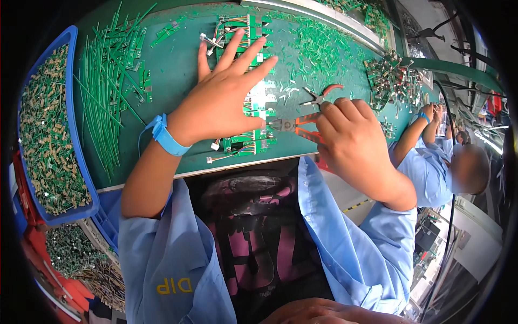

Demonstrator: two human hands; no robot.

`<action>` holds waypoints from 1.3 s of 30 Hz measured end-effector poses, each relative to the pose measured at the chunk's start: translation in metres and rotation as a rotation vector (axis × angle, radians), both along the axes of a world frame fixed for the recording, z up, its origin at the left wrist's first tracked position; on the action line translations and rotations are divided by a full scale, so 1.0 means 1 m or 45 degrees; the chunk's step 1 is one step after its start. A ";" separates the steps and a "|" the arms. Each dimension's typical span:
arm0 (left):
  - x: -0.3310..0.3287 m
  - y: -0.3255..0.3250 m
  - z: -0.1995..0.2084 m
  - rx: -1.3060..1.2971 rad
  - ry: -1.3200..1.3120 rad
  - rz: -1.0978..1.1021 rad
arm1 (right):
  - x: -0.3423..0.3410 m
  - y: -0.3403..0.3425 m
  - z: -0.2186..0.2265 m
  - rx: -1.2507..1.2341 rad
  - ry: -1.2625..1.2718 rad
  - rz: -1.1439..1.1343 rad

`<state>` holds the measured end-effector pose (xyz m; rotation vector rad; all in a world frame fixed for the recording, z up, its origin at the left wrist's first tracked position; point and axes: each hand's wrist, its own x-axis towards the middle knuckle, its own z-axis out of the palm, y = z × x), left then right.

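A column of green circuit boards (264, 144) with short wire leads and white connectors lies on the green mat near the table's front edge. Over it my left hand (224, 94) is spread flat, fingers apart, hiding part of the boards. My right hand (353, 135) is closed round the orange handles of a pair of pliers (288, 125). The pliers' jaws reach the right edge of the board column, close to my left thumb. A second hand tool with red handles (322, 95) rests on the mat beyond my right hand.
Thin green strips (105, 102) and boards lie to the left, beside a blue bin (96, 183) full of small parts. Green scraps (326, 46) litter the far mat. A heap of components (394, 81) sits at right, near a co-worker in a blue shirt (426, 167).
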<state>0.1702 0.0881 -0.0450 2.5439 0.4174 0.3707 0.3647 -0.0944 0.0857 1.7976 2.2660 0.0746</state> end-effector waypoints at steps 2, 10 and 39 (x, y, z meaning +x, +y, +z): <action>0.001 0.000 0.001 -0.010 0.055 0.010 | -0.006 -0.001 -0.006 0.033 -0.066 0.012; 0.003 -0.001 -0.006 -0.028 0.041 0.003 | -0.015 -0.012 -0.017 -0.028 -0.055 -0.074; 0.001 -0.022 0.020 0.035 0.225 -0.194 | -0.032 -0.063 -0.038 0.188 -0.060 0.048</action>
